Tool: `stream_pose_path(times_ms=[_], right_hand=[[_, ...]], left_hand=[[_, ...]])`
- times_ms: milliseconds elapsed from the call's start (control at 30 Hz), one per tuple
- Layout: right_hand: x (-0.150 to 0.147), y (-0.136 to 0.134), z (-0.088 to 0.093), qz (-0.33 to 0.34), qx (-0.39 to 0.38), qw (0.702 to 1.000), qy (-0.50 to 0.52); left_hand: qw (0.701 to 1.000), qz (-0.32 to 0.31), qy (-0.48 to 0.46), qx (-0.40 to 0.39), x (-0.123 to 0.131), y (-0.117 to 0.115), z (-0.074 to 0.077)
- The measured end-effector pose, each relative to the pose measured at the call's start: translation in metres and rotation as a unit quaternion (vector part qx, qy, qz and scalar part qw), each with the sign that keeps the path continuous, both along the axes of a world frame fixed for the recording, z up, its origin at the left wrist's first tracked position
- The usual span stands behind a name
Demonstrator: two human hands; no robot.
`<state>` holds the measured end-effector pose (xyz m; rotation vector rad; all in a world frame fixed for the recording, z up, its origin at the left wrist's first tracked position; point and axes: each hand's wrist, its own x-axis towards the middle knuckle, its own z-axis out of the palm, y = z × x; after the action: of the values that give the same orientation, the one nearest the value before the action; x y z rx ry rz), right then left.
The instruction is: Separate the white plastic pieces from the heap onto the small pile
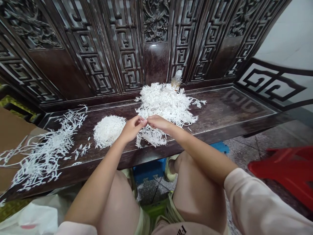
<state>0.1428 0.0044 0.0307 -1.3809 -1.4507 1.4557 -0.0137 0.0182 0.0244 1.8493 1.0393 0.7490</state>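
In the head view, the person's left hand (133, 128) and right hand (157, 122) come together over the dark wooden counter (217, 107), fingertips meeting, fingers curled in and the spread narrow; from what I see, I cannot tell whether either one closes on a strand, as anything between the tips is too small to make out. Right under the hands, toward the front edge, lies a small clump of white branching pieces (152, 138), partly covered by the right hand. Just beyond the hands rises a large heap of the same white strands (163, 99), with a few sprigs straying out to its right. Behind that heap stands a clear bottle (178, 78) with a white cap, its lower part hidden. Just beside the left hand, to its left, sits a rounded white mound (110, 130), finer and more tightly packed. Farther left of the hands, well apart from them, a loose tangle of long white stems (50, 151) spreads to the front edge, with small scraps (81, 150) between it and the mound. Beyond everything, a carved wooden back (156, 58) runs across. A red plastic stool (286, 169) stands on the floor to the right of the hands, and a pale plastic bag (36, 213) lies low on the left.
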Motion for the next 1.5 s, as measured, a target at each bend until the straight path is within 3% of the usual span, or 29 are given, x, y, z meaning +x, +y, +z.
stream_pose_path(times_ms=[167,300,400,533,700,1100,1167,1267,1400,1500], right_hand=[[-0.001,0.003,-0.003,0.027,0.091,0.993,-0.074],[-0.002,0.003,-0.007,0.056,0.223,0.96,-0.159],[-0.005,0.002,-0.008,0.049,0.265,0.941,-0.207],[-0.011,-0.001,-0.004,0.039,0.29,0.93,-0.223],[-0.014,-0.004,0.005,0.042,0.303,0.928,-0.212],[-0.011,-0.018,0.029,0.041,0.267,0.958,-0.099],[-0.012,-0.024,0.034,0.066,0.25,0.964,-0.066],[-0.009,-0.03,0.038,0.097,0.198,0.975,-0.022],[0.0,-0.024,0.027,0.086,0.094,0.992,-0.021],[0.004,-0.014,0.014,0.07,0.04,0.996,-0.041]], left_hand=[[0.995,0.04,0.084,0.047,0.0,0.001,-0.006],[0.995,0.032,0.084,0.048,0.0,0.006,-0.011],[0.994,0.063,0.076,0.055,0.002,0.007,-0.012],[0.991,0.116,0.02,0.057,0.005,0.006,-0.013],[0.983,0.148,-0.111,-0.015,0.013,0.005,-0.014],[0.924,0.226,-0.302,-0.058,0.04,-0.012,-0.007],[0.897,0.268,-0.338,-0.098,0.029,-0.001,-0.007],[0.852,0.347,-0.368,-0.135,-0.014,0.025,-0.007],[0.872,0.409,-0.244,-0.109,-0.081,0.054,-0.025],[0.891,0.438,-0.074,-0.094,-0.106,0.065,-0.05]])
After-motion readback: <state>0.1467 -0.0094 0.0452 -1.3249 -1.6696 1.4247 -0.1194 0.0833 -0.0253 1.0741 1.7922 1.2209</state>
